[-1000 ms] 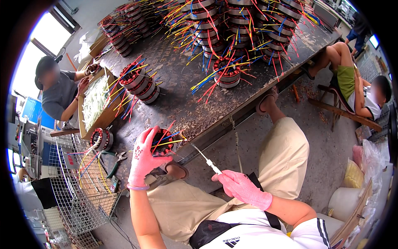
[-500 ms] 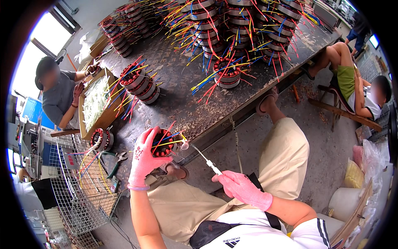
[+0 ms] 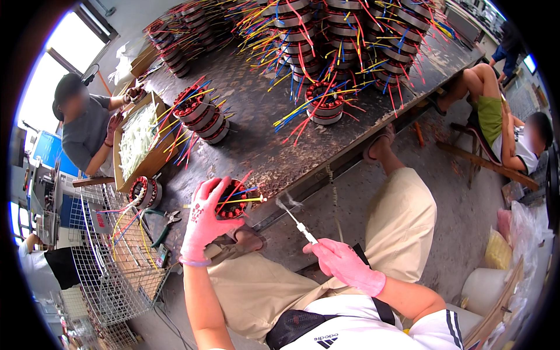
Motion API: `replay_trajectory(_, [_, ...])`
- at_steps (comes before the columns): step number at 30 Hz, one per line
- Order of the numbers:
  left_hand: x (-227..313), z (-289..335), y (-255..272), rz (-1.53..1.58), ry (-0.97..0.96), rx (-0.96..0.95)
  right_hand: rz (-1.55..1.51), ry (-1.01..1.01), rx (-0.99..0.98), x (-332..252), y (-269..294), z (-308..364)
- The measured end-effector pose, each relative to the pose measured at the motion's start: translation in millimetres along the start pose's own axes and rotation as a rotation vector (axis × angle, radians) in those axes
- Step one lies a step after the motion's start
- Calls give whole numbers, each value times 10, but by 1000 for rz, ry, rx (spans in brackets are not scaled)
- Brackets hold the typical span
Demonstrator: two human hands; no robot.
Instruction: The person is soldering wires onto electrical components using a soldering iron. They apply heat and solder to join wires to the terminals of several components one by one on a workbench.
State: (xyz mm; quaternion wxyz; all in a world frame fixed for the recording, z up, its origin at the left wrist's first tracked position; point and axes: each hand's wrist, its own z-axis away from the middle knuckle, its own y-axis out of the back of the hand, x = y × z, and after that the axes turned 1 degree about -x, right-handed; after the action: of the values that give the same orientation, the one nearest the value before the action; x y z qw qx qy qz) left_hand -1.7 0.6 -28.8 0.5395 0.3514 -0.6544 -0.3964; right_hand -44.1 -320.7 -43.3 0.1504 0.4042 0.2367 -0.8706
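My left hand (image 3: 204,220), in a pink glove, is wrapped round a motor stator (image 3: 235,209) with red windings at the table's near edge. Red, blue and yellow leads rise from it, and the yellow lead (image 3: 248,200) points right with a pale blob at its end. My right hand (image 3: 349,267), also gloved in pink, grips the white handle of a soldering iron (image 3: 303,229). Its thin tip points up and left, a short way from the lead's end. Whitish smoke (image 3: 290,203) hangs round the tip.
Stacked stators (image 3: 344,41) cover the table's far side, with a shorter stack (image 3: 201,116) nearer. On the left lie green-handled pliers (image 3: 165,224), another stator (image 3: 144,191) and a wire rack (image 3: 105,262). One person sits behind a box of pale sleeves (image 3: 137,140); another reclines at right.
The soldering iron's tip has drawn away from the lead ends, down and right. Smoke now shows at the tip. My left hand keeps its hold on the stator.
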Motion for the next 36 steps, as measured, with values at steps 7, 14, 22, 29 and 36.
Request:
replay_trajectory(7, [35, 5, 22, -86, 4, -15, 51, -13, -8, -49, -13, 31])
replay_trajectory(14, [8, -23, 6, -75, -31, 16, 22, -8, -16, -46, -32, 8])
replay_trajectory(22, [-22, -13, -6, -80, -28, 22, 52, 10, -20, -66, -26, 15])
replay_trajectory(29, [-46, -11, -2, -60, -36, 6, 100, 3, -12, -85, -40, 26])
replay_trajectory(36, [-23, -28, 3, -66, -52, 10, 41, -5, -35, -71, -11, 25])
